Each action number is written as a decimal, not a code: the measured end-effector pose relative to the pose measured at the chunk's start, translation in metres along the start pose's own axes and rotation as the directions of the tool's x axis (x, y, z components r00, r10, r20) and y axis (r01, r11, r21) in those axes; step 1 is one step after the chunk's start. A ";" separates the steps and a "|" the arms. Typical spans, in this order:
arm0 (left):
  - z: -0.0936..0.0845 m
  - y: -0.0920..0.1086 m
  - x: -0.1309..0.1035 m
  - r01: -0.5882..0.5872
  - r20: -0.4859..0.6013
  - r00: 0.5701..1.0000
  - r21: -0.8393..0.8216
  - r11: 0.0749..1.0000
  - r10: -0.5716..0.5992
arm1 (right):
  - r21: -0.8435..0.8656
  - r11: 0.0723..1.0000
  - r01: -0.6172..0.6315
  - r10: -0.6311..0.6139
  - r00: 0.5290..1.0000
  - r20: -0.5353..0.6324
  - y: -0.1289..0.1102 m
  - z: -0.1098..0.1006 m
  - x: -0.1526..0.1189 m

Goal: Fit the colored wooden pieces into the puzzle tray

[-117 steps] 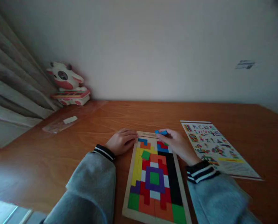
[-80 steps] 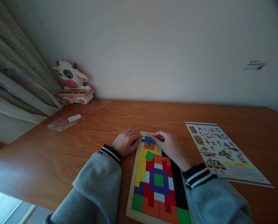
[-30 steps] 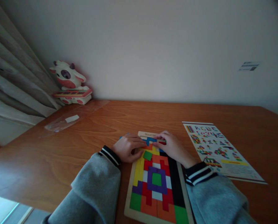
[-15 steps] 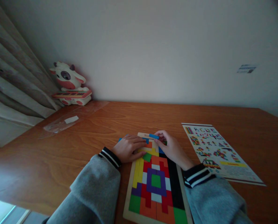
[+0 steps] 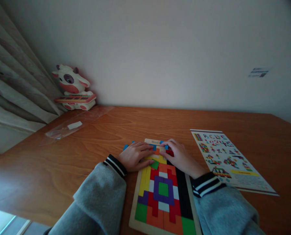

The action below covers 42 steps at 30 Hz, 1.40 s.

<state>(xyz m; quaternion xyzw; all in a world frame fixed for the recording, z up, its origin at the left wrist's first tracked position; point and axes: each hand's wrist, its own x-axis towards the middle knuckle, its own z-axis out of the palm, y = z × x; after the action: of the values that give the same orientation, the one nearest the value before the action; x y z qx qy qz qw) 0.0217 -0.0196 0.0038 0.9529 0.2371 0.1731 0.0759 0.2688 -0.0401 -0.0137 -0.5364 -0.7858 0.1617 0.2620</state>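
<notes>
A wooden tray puzzle (image 5: 133, 215) lies in front of me, filled over much of its area with colored block pieces around a purple ring (image 5: 155, 189). My left hand (image 5: 137, 156) rests flat across its upper left, fingers stretched over yellow and orange pieces. A tilted green piece (image 5: 155, 164) sits by the left thumb. At the top edge, my right hand (image 5: 181, 159) has its index finger over a blue puzzle piece (image 5: 167, 147), thumb lower down; the grip is partly hidden. A red piece (image 5: 170, 152) shows beneath that hand.
Blue pieces (image 5: 125, 147) lie beside the tray behind my left hand. A printed pattern sheet (image 5: 229, 160) is to the right. Farther left are a clear plastic wrapper (image 5: 59, 133) and a cow toy with a keyboard (image 5: 74, 88), near the curtain (image 5: 13, 71).
My right hand has drawn the blue piece slightly right and turned it, and its thumb has spread from the index finger. A red piece now shows below. The left hand has barely moved.
</notes>
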 end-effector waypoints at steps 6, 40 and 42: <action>0.000 0.001 0.000 -0.003 0.031 1.000 -0.002 1.000 0.003 | 0.016 1.000 -0.007 0.006 0.999 0.032 0.004 -0.001 0.001; -0.001 0.023 0.010 0.026 0.038 0.999 -0.107 0.994 -0.022 | 0.347 0.935 -0.066 0.096 0.993 -0.070 0.012 -0.011 0.004; -0.001 0.022 0.010 0.013 0.039 0.999 -0.108 0.994 -0.009 | 0.407 0.905 -0.127 0.174 0.982 -0.079 0.015 -0.018 0.005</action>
<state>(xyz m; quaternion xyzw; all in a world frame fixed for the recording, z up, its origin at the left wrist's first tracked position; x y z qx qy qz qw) 0.0395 -0.0342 0.0132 0.9493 0.2311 0.1668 0.1327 0.2893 -0.0299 -0.0061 -0.5390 -0.6762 0.3077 0.3969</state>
